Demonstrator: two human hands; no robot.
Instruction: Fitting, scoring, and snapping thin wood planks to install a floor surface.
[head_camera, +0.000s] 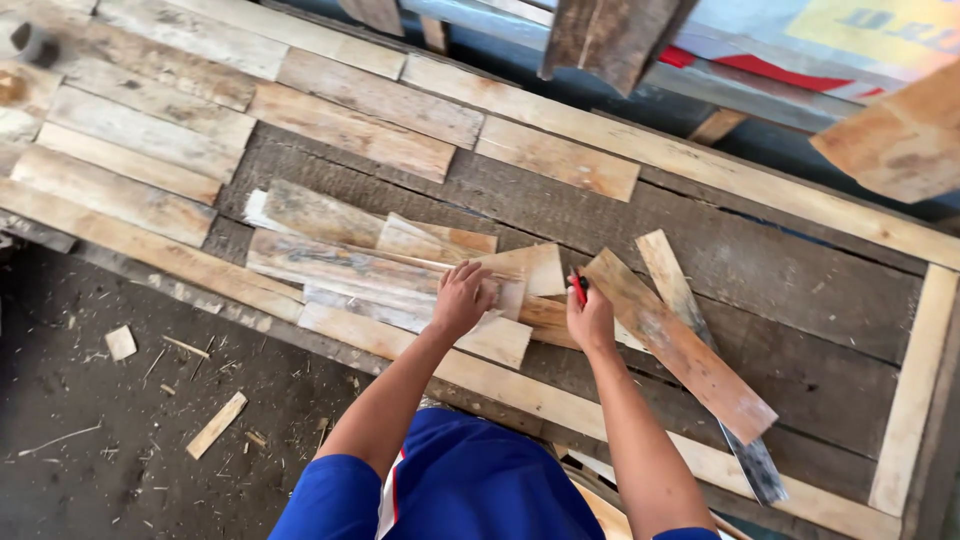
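Overhead view of a person at a dark, weathered plank workbench (780, 260) framed with pale wood strips.

At 9 o'clock of the picture, a bed of short pale wooden slats (130, 150) lies side by side on the bench. Below it, at 7 o'clock, the dark dirt floor (100, 450) carries scattered wood offcuts (217, 425).

Near the centre, a loose pile of thin, pale wood pieces with grey streaks (340, 265) lies overlapped. The left hand (460, 298) rests palm down on the small pale offcut at the pile's right end (520, 268), fingers spread flat and pressing; it pins the piece and wraps nothing. The forearm runs up from 6 o'clock with the wrist straight.

At 3 o'clock of that hand, the right hand (590, 318) is closed about a slim red marking tool (578, 288), its tip toward the offcut; the fist sits knuckles up, the forearm rising from 5 o'clock.

Just right of it, a long pale wooden slat (680, 345) lies diagonally, crossing a narrower grey slat (672, 275) whose lower end passes the bench edge at 4 o'clock.

Risks, as judged: the pinned offcut rests on uneven, stacked pieces, so pressure could rock or slide it and spoil the mark. The rough grain could also splinter into the flat palm, and the right elbow could nudge the diagonal slat.
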